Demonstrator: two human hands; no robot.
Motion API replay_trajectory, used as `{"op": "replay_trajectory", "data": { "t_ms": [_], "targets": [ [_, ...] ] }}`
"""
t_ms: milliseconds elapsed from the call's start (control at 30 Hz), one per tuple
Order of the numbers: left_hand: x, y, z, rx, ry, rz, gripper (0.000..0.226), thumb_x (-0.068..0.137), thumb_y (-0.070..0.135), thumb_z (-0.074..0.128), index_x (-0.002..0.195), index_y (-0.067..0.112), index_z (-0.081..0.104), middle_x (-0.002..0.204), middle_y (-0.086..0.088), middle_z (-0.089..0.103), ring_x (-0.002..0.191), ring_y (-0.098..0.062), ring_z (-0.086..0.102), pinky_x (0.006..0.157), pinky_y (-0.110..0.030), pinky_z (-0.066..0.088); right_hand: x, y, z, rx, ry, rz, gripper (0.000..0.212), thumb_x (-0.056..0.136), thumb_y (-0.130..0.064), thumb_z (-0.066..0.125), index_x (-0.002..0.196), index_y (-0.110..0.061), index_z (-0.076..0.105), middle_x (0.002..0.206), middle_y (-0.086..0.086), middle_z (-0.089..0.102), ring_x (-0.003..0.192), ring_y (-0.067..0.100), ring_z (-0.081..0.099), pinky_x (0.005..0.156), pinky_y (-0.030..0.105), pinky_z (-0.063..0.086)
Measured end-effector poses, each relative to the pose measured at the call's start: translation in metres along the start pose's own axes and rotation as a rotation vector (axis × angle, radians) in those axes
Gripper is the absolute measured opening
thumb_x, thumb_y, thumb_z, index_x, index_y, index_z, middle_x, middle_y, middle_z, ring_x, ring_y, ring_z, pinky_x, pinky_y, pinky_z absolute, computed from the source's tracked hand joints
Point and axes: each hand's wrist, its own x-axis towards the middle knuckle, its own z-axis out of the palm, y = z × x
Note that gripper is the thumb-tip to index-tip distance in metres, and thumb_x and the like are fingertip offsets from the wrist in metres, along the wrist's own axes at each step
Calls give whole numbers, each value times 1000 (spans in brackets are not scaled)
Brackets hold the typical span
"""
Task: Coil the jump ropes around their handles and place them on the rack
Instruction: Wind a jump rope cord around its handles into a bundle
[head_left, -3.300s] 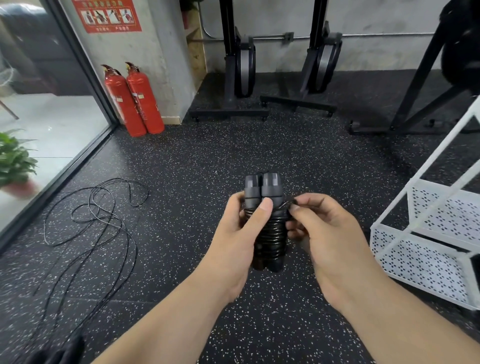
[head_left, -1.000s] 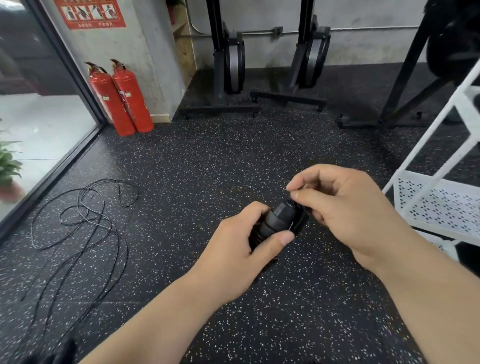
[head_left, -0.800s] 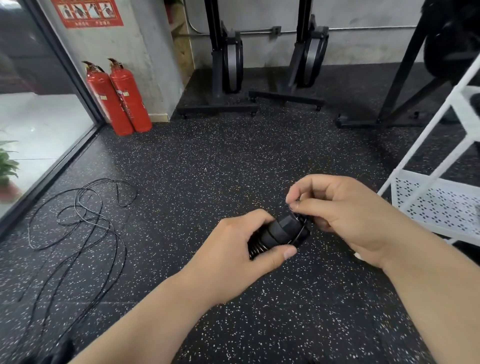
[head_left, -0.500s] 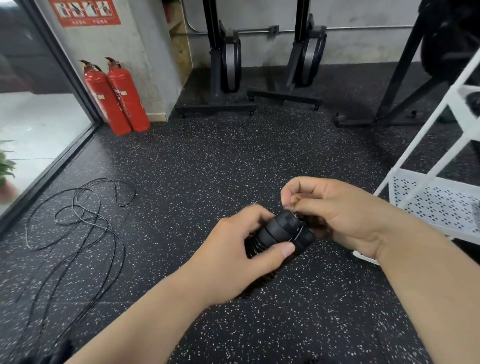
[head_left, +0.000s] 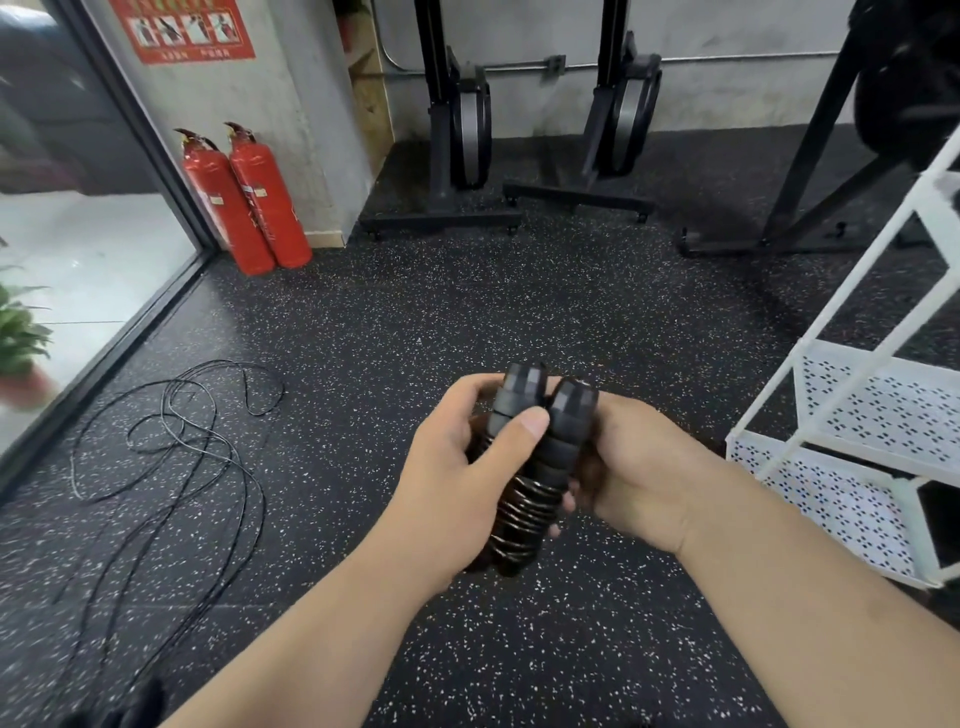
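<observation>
Fingers (head_left: 527, 426) of the left hand (head_left: 462, 483) and right hand (head_left: 644, 478) both grip the one coiled jump rope (head_left: 530, 504) at 6 o'clock, with the thumb across its two handles (head_left: 545, 400). Keep the last turn pinned so that nothing springs loose before it reaches the white rack (head_left: 852, 410) at 3 o'clock. One loose rope tangle (head_left: 171, 467) lies on the floor at 9 o'clock.

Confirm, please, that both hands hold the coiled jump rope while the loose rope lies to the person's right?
No: the head view shows the loose rope to the person's left; the left hand and right hand hold the coiled jump rope.
</observation>
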Motion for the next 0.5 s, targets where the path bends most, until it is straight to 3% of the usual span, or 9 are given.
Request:
{"op": "replay_trajectory", "data": {
  "t_ms": [67,167,233,333,400,467,500],
  "targets": [
    [2,-4,2,-17,19,-8,21,106,24,64,126,18,60,96,-31,73,72,-54,71,63,-65,62,0,1,6,-28,112,-64,38,108,-28,44,100,-20,80,92,22,66,61,26,57,47,28,42],
    [2,-8,5,-4,97,-19,16,107,28,63,122,22,66,105,-21,76,87,-46,75,70,-55,65,-3,2,14,-4,209,-184,33,109,-33,46,109,-29,79,109,12,79,86,30,70,74,43,51],
    [4,-10,4,-9,153,-50,17,106,35,63,118,25,69,109,-13,77,100,-39,75,86,-57,64,-6,5,18,-50,235,-309,36,114,-38,42,115,-30,77,113,0,80,102,21,74,86,37,56],
    [7,-6,0,-99,163,-128,25,105,42,64,121,25,71,110,-8,77,102,-30,72,100,-59,60,-9,13,20,-304,298,-489,34,113,-42,42,123,-33,73,118,-11,76,111,6,71,93,27,54],
    [8,-4,-1,-147,121,-178,27,105,40,64,125,22,69,112,-9,76,101,-26,71,99,-54,60,-7,15,19,-241,347,-442,31,111,-44,49,117,-30,76,114,-8,78,108,10,72,93,31,53],
    [8,-1,1,-183,81,-225,27,107,36,62,126,18,67,110,-14,74,92,-29,71,87,-51,63,-5,9,16,-96,322,-298,34,104,-51,59,107,-22,78,108,3,79,104,29,73,90,41,57],
    [8,1,1,-203,64,-243,26,108,34,60,126,15,65,107,-18,74,86,-33,71,79,-50,63,-4,6,12,-53,289,-240,37,101,-53,63,102,-20,78,104,7,79,96,38,70,81,43,57]
  ]
}}
